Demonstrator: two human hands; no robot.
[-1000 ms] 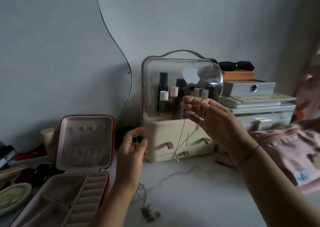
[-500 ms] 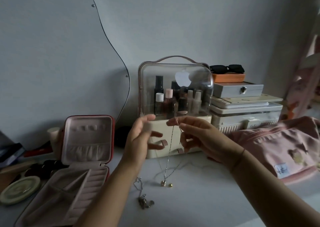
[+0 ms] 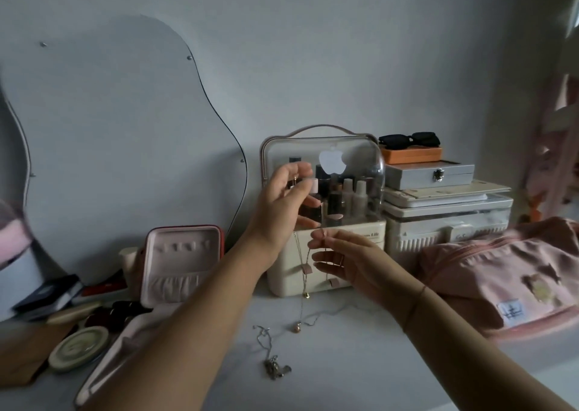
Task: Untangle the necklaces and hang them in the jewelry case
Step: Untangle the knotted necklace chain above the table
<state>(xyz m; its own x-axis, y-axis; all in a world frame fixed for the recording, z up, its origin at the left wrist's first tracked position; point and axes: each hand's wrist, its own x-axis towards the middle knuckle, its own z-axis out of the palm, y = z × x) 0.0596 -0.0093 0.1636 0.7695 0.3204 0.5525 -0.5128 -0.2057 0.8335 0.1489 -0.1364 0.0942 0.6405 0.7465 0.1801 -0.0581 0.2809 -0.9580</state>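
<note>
Thin gold necklace chains hang in the air in front of the cosmetics box, ending in small round pendants near the tabletop. My left hand is raised and pinches one chain end between thumb and fingers. Lower and to the right, my right hand pinches another part of the chains. A silver necklace with a clumped pendant lies loose on the white table. The pink jewelry case stands open at the left, its lid upright; my left forearm hides part of its tray.
A cream cosmetics box with a clear dome holds bottles behind my hands. Stacked boxes topped with sunglasses stand to its right. A pink bag lies at the right. A round tin and clutter sit at the left, below a wavy mirror.
My left hand rose higher with its chain end, while my right hand stayed low. The chains stretched apart and the pendants lifted a little off the table.
</note>
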